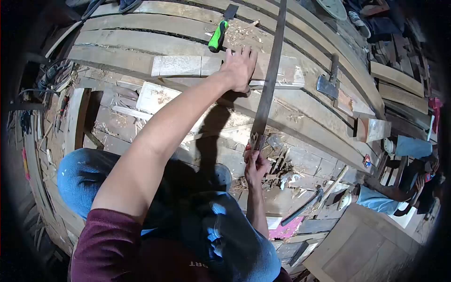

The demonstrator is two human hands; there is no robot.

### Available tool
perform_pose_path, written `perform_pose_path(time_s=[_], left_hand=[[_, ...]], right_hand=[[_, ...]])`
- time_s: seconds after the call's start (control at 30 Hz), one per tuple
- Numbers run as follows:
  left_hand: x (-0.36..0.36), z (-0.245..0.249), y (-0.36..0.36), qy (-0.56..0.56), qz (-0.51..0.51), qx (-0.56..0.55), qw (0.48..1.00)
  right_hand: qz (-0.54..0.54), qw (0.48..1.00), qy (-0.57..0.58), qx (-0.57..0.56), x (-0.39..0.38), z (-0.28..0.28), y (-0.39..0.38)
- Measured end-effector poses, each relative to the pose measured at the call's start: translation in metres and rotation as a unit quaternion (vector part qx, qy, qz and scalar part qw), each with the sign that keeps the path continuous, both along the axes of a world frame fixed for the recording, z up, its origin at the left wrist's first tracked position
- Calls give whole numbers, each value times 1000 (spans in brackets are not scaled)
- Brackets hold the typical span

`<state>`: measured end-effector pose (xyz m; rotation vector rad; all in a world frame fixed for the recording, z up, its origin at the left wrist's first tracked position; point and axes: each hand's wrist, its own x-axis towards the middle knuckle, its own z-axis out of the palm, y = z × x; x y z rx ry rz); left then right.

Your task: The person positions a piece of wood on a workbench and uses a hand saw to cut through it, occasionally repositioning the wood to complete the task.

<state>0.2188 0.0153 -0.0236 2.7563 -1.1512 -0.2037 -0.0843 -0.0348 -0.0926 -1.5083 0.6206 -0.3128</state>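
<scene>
The left hand [239,68] presses flat, fingers [246,52] spread wide, on a pale wood strip [178,66] lying on the plank worktop [117,42]. The right hand [256,167] grips a long saw [270,80] by its handle. The blade crosses the strip just beside the left fingers and looks thin, springy and sharp, so it is best held by the handle.

A long, narrow, dark saw blade [264,103] slants steeply from the top of the view down to its near end. It crosses a pale, flat wood strip [181,66] lying lengthwise on the grey plank worktop [122,58]. The blade seems to touch the strip's right part.
</scene>
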Motion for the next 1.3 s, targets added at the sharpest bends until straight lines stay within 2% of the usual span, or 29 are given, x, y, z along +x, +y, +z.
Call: perform_pose_path(time_s=[0.37,0.47,0.57,0.63,0.7,0.77,0.8,0.83,0.87,0.9,0.93,0.97,1.0,1.1,1.13,1.23,1.3], left_hand=[[1,6,1,7,-7,5,1000],[1,-1,1,6,-2,-14,1000],[-2,-5,0,-24,10,-33,999],[-1,-4,2,-6,-8,-52,999],[-3,-7,2,-27,-8,-33,999],[-3,19,-5,84,17,36,996],[-7,8,-4,34,4,5,999],[-11,2,-3,44,32,-31,998],[-19,28,-3,77,37,4,996],[-17,-16,-2,9,25,-46,999],[-24,-4,-5,20,42,-39,998],[-29,7,-9,-5,52,-51,997],[-26,14,-14,7,31,-40,999],[-17,10,-15,-2,2,-30,1000],[-17,22,-16,0,-10,-19,1000],[1,8,-17,-29,-37,-12,999],[6,16,-20,-9,-43,-21,999]], right_hand=[[-9,1000,-7,-7,7,6,5],[-23,999,8,24,13,14,1],[-21,998,56,-15,13,15,-2],[-27,998,19,-61,6,-1,0],[1,996,81,-39,17,39,3],[-59,990,126,23,9,10,8],[-15,995,75,-70,9,17,3],[-34,989,-1,-142,10,22,6],[-32,996,85,1,7,31,8],[-19,995,23,-91,6,38,5],[-18,998,4,-54,0,11,6],[-9,997,61,-42,-4,2,7],[5,993,97,-61,-4,5,4],[10,997,68,-19,1,29,6],[-7,998,55,-31,4,24,8],[-44,996,33,-71,22,7,17],[-54,993,38,-96,34,7,14]])
